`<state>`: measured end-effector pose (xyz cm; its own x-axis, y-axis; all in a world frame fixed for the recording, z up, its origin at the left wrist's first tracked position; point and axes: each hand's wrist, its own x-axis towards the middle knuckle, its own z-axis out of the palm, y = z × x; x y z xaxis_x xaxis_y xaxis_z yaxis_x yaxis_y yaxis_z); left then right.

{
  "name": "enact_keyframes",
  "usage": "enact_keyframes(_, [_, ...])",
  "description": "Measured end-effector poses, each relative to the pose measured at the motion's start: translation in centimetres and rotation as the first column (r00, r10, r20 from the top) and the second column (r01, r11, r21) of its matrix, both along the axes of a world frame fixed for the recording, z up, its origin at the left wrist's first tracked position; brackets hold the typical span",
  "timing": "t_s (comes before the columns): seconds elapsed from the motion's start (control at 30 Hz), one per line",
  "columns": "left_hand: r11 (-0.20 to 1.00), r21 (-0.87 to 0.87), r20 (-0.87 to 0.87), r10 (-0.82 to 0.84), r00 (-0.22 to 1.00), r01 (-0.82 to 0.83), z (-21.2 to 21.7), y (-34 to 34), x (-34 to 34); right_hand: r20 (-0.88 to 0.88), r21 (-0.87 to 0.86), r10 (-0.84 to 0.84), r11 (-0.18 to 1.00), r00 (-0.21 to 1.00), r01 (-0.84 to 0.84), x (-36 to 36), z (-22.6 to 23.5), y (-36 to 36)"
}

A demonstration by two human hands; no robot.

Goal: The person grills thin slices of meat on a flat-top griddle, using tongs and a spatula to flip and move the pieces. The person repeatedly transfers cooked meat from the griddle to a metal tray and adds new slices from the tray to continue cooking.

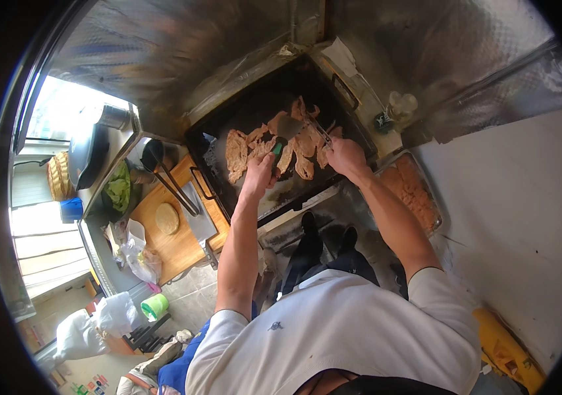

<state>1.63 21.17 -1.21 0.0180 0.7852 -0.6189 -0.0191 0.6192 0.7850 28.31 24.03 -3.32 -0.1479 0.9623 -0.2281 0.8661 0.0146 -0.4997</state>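
Note:
A black griddle (228, 115) carries several flat pieces of meat (235, 154). My left hand (259, 172) grips the green handle of a metal spatula (285, 126), whose blade rests on the meat at the griddle's middle. My right hand (345, 157) holds metal tongs (321, 132) that point up and left onto the meat pieces on the right side. Both forearms reach up from the lower edge over the griddle's front rim.
A tray of raw meat (412, 191) sits right of the griddle. Left of it is a wooden board (182, 247) with a round tortilla (167, 218), a cleaver (198, 220) and black tongs (175, 187). Plastic bags (133, 253) and greens (119, 187) lie further left.

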Motion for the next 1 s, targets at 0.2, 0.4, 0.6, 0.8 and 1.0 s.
enact_keyframes(0.2, [0.987,-0.09,0.115,0.145,0.983,-0.135,-1.0,-0.6,-0.4,0.006,-0.014,0.049,0.999,0.999,-0.048,-0.3,0.1,-0.1])
enact_keyframes(0.4, [0.994,0.064,0.032,0.083,0.996,-0.085,-1.1,-1.7,-1.2,-0.023,0.036,-0.012,0.999,1.0,0.013,0.8,-0.1,-0.8])
enact_keyframes(0.6, [0.993,0.053,-0.032,-0.104,0.994,0.105,2.9,-4.3,1.3,0.099,-0.074,-0.032,0.996,0.995,0.039,5.7,4.6,-5.8])
enact_keyframes(0.8, [0.969,0.095,-0.122,-0.217,0.969,0.229,0.5,-4.6,4.3,0.141,-0.131,-0.037,0.99,0.989,0.056,5.1,7.3,-5.6])
enact_keyframes(1.0, [0.992,0.124,-0.076,0.012,0.997,-0.002,2.0,-6.5,2.8,0.157,-0.108,-0.027,0.993,0.987,0.044,5.8,4.2,-6.2])
